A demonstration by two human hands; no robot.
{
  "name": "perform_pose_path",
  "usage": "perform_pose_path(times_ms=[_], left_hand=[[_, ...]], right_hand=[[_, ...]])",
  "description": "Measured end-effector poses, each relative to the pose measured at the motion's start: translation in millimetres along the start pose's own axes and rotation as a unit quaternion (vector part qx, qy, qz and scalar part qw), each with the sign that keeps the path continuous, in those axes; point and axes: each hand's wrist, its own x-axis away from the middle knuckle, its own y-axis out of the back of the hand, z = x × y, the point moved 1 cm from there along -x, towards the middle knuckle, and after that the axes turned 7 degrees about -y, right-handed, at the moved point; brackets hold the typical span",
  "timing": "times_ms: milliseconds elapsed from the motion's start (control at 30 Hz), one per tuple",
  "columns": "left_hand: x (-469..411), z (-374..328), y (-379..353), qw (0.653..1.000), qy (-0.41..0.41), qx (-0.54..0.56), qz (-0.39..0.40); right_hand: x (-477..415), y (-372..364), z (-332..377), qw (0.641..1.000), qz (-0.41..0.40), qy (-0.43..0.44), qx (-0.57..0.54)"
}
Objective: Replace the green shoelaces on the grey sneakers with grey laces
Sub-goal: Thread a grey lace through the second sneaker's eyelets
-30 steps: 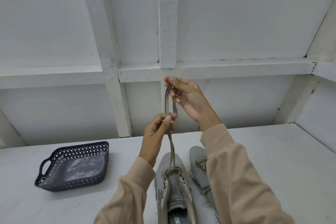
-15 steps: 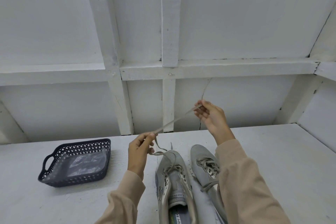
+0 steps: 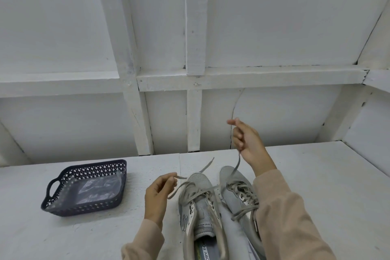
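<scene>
Two beige fabric sleeves (image 3: 285, 217) enter from the bottom edge; between them a pair of sneakers stands side by side on the white painted tabletop (image 3: 327, 196), toes pointing away. The left grey mesh sneaker (image 3: 198, 202) shows its open mouth and a printed insole; the right grey mesh sneaker (image 3: 233, 183) sits just beside it, its heel hidden under the right sleeve, its own grey lace threaded loosely with a loop trailing off the side. A flat grey shoelace (image 3: 179, 189) runs through the front eyelets of the left sneaker and lies slack over its toe; one free end rests on the tabletop beyond the toe. The left hand (image 3: 157, 194) hovers low, just left of that toe; its grip is thumb and forefinger pinched together on a strand of the shoelace. The right hand (image 3: 248, 142) is raised above the right sneaker's toe; its grip is curled fingers clamped on another strand, which hangs down to that toe. Well to the left stands a dark blue perforated plastic basket (image 3: 63, 177) with a cut-out handle; a crumpled clear plastic bag (image 3: 97, 190) lies inside it. Behind the tabletop rises a white wooden wall (image 3: 274, 27) crossed by battens.
</scene>
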Motion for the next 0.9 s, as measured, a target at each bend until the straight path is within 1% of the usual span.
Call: perform_pose_path(times_ms=[67, 100, 200, 267, 333, 400, 500, 567, 667, 767, 800, 900], left_hand=[[-1, -9, -5, 0.999, -0.013, 0.045, 0.003], [-2, -14, -9, 0.998, -0.018, 0.066, 0.008], [-4, -28, -19, 0.995, -0.045, 0.086, 0.015], [-4, -35, -24, 0.993, -0.048, 0.108, 0.020], [-5, -40, -26, 0.990, -0.036, 0.130, 0.035], [-7, -43, -26, 0.986, -0.022, 0.159, 0.041], [-15, -47, -16, 0.971, 0.001, 0.239, 0.007], [-21, -50, -6, 0.963, 0.006, 0.267, -0.028], [-27, -49, 4, 0.965, -0.006, 0.250, -0.076], [-33, -47, 6, 0.964, -0.024, 0.240, -0.110], [-35, -48, 7, 0.963, -0.029, 0.240, -0.121], [-43, -49, 14, 0.957, -0.042, 0.240, -0.155]], right_hand=[[13, -14, -7, 0.991, 0.090, -0.044, 0.090], [20, -22, -12, 0.978, 0.137, -0.064, 0.143], [39, -46, -32, 0.913, 0.261, -0.093, 0.300], [47, -58, -45, 0.876, 0.314, -0.111, 0.349], [51, -65, -55, 0.863, 0.343, -0.118, 0.350], [52, -66, -57, 0.866, 0.356, -0.113, 0.334], [50, -57, -51, 0.868, 0.366, -0.120, 0.314], [46, -46, -47, 0.859, 0.372, -0.141, 0.323], [39, -31, -50, 0.830, 0.365, -0.181, 0.381], [35, -19, -58, 0.792, 0.312, -0.217, 0.478], [34, -16, -59, 0.785, 0.287, -0.227, 0.499], [31, -8, -61, 0.789, 0.213, -0.252, 0.518]])
